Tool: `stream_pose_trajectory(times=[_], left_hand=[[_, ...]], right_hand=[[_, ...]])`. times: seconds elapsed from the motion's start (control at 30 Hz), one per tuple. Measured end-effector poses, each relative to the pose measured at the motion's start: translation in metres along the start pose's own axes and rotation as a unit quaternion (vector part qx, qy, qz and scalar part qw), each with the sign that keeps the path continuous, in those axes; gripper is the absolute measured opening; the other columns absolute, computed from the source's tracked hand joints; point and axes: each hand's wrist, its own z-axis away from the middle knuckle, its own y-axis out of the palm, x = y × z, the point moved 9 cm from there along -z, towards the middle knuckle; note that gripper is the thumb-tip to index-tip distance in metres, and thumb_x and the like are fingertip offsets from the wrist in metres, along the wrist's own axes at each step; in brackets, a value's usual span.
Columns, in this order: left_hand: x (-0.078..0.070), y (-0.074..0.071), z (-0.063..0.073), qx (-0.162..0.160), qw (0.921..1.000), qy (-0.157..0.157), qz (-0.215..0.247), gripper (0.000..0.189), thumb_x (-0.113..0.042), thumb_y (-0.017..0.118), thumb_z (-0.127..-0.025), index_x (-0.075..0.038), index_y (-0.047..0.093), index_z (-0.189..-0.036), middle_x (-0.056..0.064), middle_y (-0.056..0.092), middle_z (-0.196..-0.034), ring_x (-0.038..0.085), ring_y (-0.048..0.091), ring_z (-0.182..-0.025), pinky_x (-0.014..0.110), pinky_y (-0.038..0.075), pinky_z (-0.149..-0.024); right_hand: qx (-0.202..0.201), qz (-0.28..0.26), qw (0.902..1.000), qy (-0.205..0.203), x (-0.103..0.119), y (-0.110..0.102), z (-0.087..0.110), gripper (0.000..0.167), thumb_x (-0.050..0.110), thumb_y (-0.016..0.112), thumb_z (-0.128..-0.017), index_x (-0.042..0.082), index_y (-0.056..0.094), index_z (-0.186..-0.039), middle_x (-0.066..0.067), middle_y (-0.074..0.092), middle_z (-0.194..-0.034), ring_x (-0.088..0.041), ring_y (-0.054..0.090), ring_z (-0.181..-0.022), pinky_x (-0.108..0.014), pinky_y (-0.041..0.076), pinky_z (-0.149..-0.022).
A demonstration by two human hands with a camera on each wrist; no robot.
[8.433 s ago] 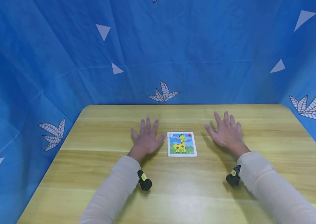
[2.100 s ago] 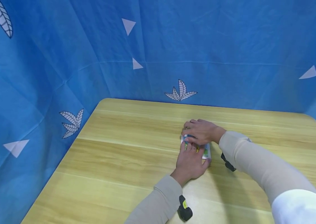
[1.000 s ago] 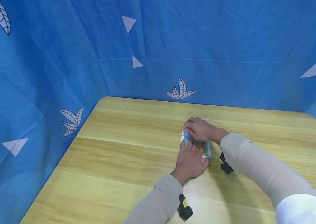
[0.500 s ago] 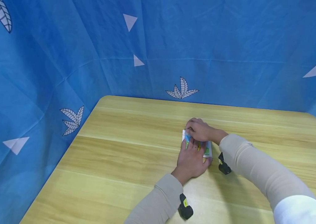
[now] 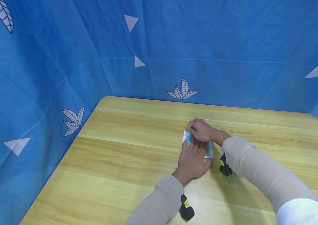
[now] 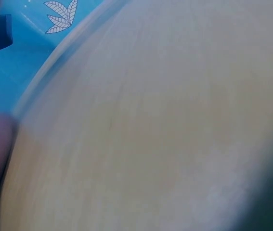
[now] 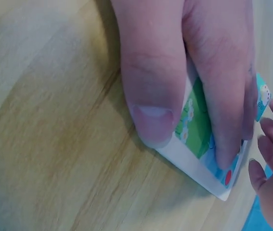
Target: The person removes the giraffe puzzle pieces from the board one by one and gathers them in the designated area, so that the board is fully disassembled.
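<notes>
A square, white-bordered picture card (image 5: pixel 208 152) (image 7: pixel 196 118) lies on the table, mostly covered by both hands. My left hand (image 5: pixel 192 161) rests across it with straight, spread fingers, thumb at the near right edge. In the right wrist view that left hand (image 7: pixel 213 62) shows large, pressing the picture. My right hand (image 5: pixel 203 130) bends its fingers at the card's far side, thumb and forefinger pinching there. Close to its fingertips, a teal patch (image 7: pixel 262 98) of the picture sticks out; whether it is a separate piece I cannot tell.
The wooden table (image 5: pixel 130 137) stretches around the hands. A blue patterned curtain (image 5: pixel 159 37) hangs behind and to the left. Small black cameras are worn at the left wrist (image 5: pixel 186 209) and right wrist (image 5: pixel 225 165).
Both hands, apart beside the card at first, came together on it. Since about two seconds ago the right hand's fingers have drawn in at the far side, while the left stays put.
</notes>
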Motion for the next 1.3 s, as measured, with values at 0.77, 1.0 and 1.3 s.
stream_pose_trajectory(times=[0.77, 1.0, 1.3], left_hand=[[-0.001, -0.002, 0.0, -0.012, 0.9999, -0.002, -0.002, 0.067, -0.062, 0.008, -0.094, -0.029, 0.009, -0.153, 0.004, 0.004, -0.16, 0.022, -0.007, -0.146, 0.049, 0.007, -0.115], [-0.002, 0.002, 0.001, -0.004, 0.9999, -0.005, 0.015, 0.068, -0.063, 0.011, -0.094, -0.028, 0.014, -0.152, 0.002, 0.008, -0.159, 0.02, -0.001, -0.146, 0.05, 0.007, -0.115], [-0.002, 0.0, 0.0, 0.0, 1.0, 0.0, -0.004, 0.068, -0.062, 0.008, -0.095, -0.028, 0.013, -0.153, 0.003, 0.007, -0.159, 0.02, -0.001, -0.146, 0.05, 0.006, -0.115]], right_hand=[[0.003, -0.122, 0.9921, -0.03, -0.003, 0.004, 0.01, 0.023, 0.014, 0.052, -0.097, 0.005, 0.066, -0.114, -0.008, 0.064, -0.105, -0.02, 0.059, -0.094, -0.04, 0.049, -0.084], [-0.029, -0.134, 0.9904, -0.013, -0.007, 0.006, 0.011, 0.021, 0.016, 0.059, -0.094, 0.006, 0.068, -0.11, -0.007, 0.067, -0.102, -0.016, 0.06, -0.087, -0.037, 0.05, -0.08], [-0.075, -0.172, 0.9821, -0.004, -0.013, 0.005, 0.01, 0.018, 0.013, 0.057, -0.094, 0.005, 0.07, -0.103, -0.009, 0.067, -0.096, -0.019, 0.057, -0.08, -0.033, 0.048, -0.073]])
